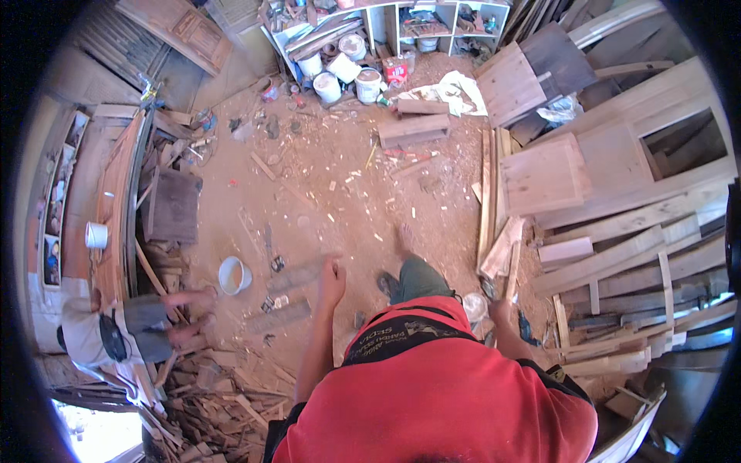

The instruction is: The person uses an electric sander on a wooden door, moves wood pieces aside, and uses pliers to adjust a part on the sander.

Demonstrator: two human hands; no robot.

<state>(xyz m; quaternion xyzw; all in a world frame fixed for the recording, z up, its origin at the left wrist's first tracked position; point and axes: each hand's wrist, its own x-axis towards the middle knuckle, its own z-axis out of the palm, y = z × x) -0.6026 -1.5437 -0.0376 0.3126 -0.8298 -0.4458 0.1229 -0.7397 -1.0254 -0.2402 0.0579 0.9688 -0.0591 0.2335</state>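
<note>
While a wooden strip [514, 268] is met by the right hand [502, 311] right of centre, its grip cannot be confirmed; the left hand [333, 282], near centre, is curled narrow. Completed and remaining work cannot be determined. The strip's long axis is aligned near-vertically, upper end leaning right.

Loose cloth shirt [440, 386], lower centre: red, with a black band bearing pale print. Cloth trouser leg [421, 279], centre: dark green. Narrow wooden strip [512, 278], right of centre: pale tan. Round plastic bucket [234, 275], left of centre: white. Earthen floor [309, 224], mid-frame: reddish brown, flecked with cream chips. Crumpled cloth [457, 92], upper right: off-white.
</note>
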